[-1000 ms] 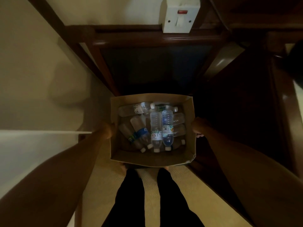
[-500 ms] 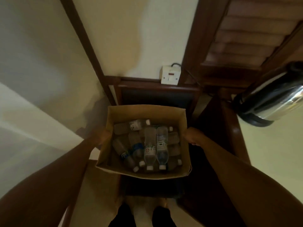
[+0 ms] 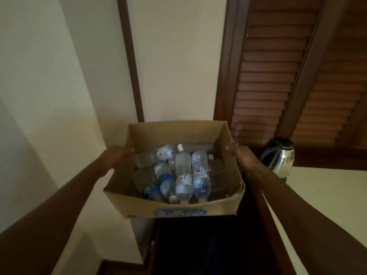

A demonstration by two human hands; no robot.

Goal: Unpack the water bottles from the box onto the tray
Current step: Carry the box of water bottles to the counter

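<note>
Water bottles (image 3: 183, 175) lie jumbled inside the open cardboard box (image 3: 178, 212), held in the air. The left hand (image 3: 116, 155) grips the box's left rim, the right hand (image 3: 241, 155) its right rim. Right of the box stands a steel kettle (image 3: 278, 157) on a pale counter (image 3: 321, 195), near the right wrist.

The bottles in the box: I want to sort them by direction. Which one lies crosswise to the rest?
The bottle at the far end of the box: it lies across, white cap pointing right; the others run lengthwise, caps toward the person.
</note>
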